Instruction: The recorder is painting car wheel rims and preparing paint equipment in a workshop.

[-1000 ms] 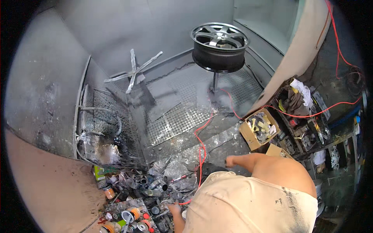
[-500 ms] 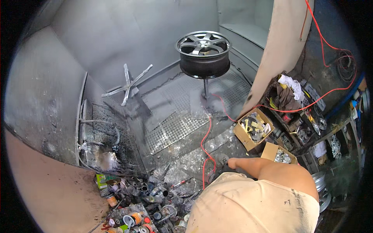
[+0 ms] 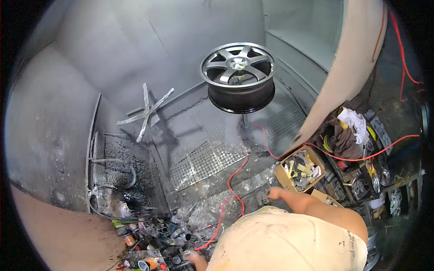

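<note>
Item: red flexible hose (image 3: pixel 227 201). Loops over the floor between the two hands; near end at, or just beside, the left hand (image 3: pixel 193 256). Left fingers small and blurred – cannot tell whether they pinch the hose or lie loose.

Item: right hand (image 3: pixel 274 193). Stretched forward, seemingly curled; contents, if any, not discernible. Just beyond it, an open brown cardboard box (image 3: pixel 284 177).

Item: silver six-spoke wheel with black barrel (image 3: pixel 229 76). Raised on a slim metal stand, ahead of both hands, well apart, its position sideways between them.

Item: jumbled cups and cans (image 3: pixel 165 235). Around and beyond the left hand.

Handling notes: best to lift the hose's slack rather than drag it – loops would likely snag the cups or the stand. Advisable: right hand free of the box, hose clear of the wheel.
</note>
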Demonstrator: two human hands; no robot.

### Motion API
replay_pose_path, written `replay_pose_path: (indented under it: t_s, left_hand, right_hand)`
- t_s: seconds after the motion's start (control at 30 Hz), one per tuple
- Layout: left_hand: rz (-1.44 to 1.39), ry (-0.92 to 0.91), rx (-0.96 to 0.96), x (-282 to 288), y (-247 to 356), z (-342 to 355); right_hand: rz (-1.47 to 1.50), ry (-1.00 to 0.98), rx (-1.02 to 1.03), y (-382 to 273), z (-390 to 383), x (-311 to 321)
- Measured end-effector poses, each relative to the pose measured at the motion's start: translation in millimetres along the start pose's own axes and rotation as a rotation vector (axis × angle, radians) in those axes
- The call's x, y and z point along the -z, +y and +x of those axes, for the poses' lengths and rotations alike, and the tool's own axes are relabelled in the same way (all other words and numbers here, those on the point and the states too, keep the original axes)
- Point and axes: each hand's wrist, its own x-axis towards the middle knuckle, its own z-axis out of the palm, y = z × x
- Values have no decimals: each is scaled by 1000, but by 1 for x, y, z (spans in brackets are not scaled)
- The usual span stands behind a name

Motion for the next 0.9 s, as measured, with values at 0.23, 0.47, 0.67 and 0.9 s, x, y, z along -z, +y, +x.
replay_pose_path:
  t_s: [0.23,0.47,0.67,0.9]
  left_hand:
    - [268,-292,-552,-87,71,-38]
    - [491,-512,-588,-181,117,-80]
    - [703,-698,-571,-272,136,-53]
    - [675,-1033,-275,-402,151,16]
  right_hand:
    - [165,230,-160,123,18,70]
    - [260,253,-325,176,42,96]
    - [425,375,-288,129,62,112]
    - [402,172,-253,77,73,178]
